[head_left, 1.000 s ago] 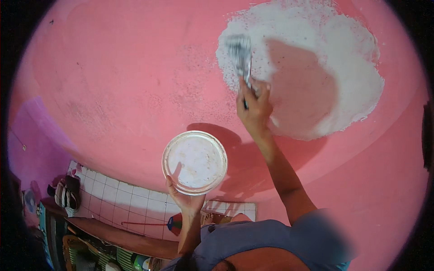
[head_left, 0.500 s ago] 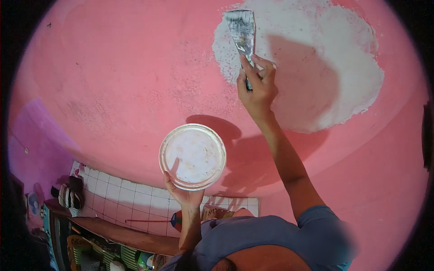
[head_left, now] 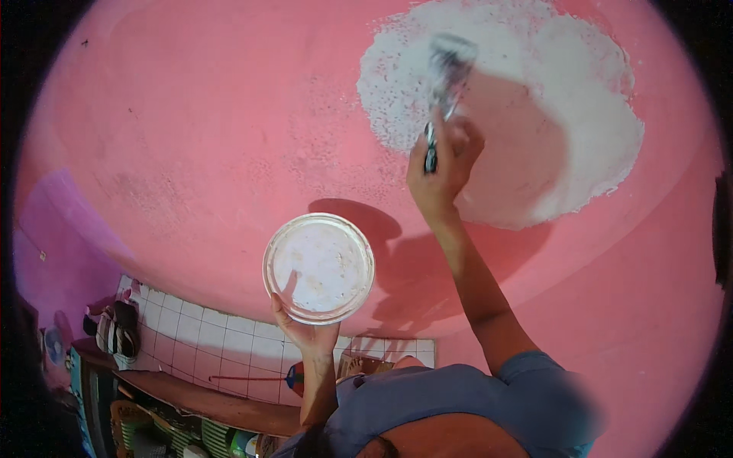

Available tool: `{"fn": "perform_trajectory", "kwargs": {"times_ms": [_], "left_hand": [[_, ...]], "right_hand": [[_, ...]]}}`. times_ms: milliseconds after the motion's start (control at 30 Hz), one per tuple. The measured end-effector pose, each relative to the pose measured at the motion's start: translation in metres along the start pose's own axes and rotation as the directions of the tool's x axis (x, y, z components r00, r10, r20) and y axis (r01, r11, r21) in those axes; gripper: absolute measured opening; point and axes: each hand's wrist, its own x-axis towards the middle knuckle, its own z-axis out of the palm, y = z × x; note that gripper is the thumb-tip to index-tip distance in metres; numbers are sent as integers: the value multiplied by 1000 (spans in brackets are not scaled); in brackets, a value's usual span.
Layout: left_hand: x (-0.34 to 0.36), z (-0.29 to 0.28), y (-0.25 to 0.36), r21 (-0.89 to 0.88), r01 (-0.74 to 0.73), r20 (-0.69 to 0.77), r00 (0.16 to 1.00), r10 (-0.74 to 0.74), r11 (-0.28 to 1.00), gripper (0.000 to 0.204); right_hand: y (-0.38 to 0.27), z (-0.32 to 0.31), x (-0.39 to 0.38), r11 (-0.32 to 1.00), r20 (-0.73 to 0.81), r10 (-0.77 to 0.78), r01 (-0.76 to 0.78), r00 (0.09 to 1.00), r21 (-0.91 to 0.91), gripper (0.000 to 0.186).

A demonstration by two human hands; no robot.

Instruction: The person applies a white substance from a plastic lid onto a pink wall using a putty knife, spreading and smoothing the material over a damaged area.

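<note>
My right hand (head_left: 447, 164) is closed round the dark handle of a putty knife (head_left: 450, 69). Its wide metal blade points up over a white patch of filler (head_left: 595, 114) on the pink wall (head_left: 214, 114); motion blurs the blade, and I cannot tell if it touches. Lower and to the left, my left hand (head_left: 309, 328) holds a round white lid (head_left: 321, 267) from beneath, thumb at its rim. Whitish smears and a few stains mark the lid's inner face. Most of the left fingers are hidden behind it.
White floor tiles (head_left: 206, 332) run along the wall's foot. At lower left stand a wooden piece of furniture (head_left: 206, 397), a striped bundle (head_left: 118, 332) and a fan (head_left: 53, 345). A red stick (head_left: 244, 378) lies across the tiles. A purple wall (head_left: 65, 229) adjoins at left.
The putty knife and my right hand have moved right and slightly down, the blade now tilting right. The lid in my left hand has shifted slightly left and down.
</note>
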Motion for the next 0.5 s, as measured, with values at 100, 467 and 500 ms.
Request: {"fn": "perform_trajectory", "kwargs": {"times_ms": [100,467,500], "left_hand": [[3,2,-2,-11,3,-5,1000,-3,1000,71],[1,-6,16,61,-177,-44,983,180,982,72],[1,-4,17,89,-207,-64,975,213,974,74]], "right_hand": [[-6,1,19,987,-144,149,-139,978,83,51],[-3,23,37,964,-145,210,-179,967,197,51],[1,30,43,974,-222,179,-140,958,180,50]]}}
